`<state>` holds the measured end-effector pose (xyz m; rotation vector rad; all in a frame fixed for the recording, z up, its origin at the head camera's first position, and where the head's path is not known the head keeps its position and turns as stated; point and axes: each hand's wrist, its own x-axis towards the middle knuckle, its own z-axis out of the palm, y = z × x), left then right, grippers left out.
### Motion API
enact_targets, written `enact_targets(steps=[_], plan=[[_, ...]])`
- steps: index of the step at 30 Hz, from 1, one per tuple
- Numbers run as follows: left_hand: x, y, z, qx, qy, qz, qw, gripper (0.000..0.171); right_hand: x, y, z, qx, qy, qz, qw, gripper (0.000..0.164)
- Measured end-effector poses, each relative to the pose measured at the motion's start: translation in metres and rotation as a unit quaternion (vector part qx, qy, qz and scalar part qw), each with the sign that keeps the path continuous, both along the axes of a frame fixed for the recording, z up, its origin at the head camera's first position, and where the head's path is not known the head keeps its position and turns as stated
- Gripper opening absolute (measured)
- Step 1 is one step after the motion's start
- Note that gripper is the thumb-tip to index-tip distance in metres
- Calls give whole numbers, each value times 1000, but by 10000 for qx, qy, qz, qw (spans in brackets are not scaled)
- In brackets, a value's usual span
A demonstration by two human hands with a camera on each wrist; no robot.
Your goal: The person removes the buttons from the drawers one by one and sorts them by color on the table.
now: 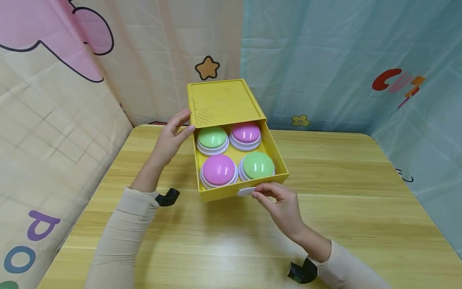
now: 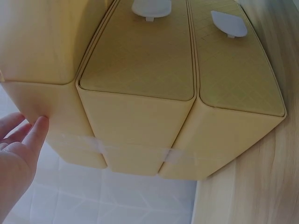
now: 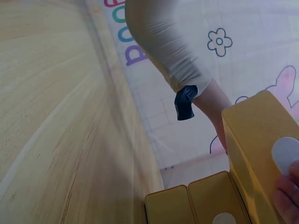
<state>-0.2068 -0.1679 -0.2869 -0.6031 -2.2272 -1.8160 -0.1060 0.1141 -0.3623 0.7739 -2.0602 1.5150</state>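
A yellow drawer cabinet (image 1: 223, 100) stands on a wooden table (image 1: 343, 192). Its top drawer (image 1: 220, 194) is pulled out toward me. Inside sit two green dome buttons (image 1: 212, 137) (image 1: 258, 164) and two pink ones (image 1: 246, 132) (image 1: 219, 169). My right hand (image 1: 258, 192) pinches the white round handle (image 1: 245, 192) on the drawer front, seen also in the right wrist view as the handle (image 3: 285, 154) with fingertips (image 3: 287, 198) on it. My left hand (image 1: 182, 124) rests with straight fingers (image 2: 35, 133) against the cabinet's left side (image 2: 42, 56).
Lower closed drawers (image 2: 140, 51) with white handles (image 2: 150, 7) show under the open one. Patterned curtains (image 1: 325, 60) close in the table at the back and both sides. The tabletop stretches bare to the right and in front of the cabinet.
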Motion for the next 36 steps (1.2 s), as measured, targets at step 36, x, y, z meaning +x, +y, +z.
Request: enact_targets(steps=[36], plan=[[-17, -6, -21, 238, 2, -11, 9997, 49, -79, 40, 99, 3101, -717, 1813, 9305, 72]])
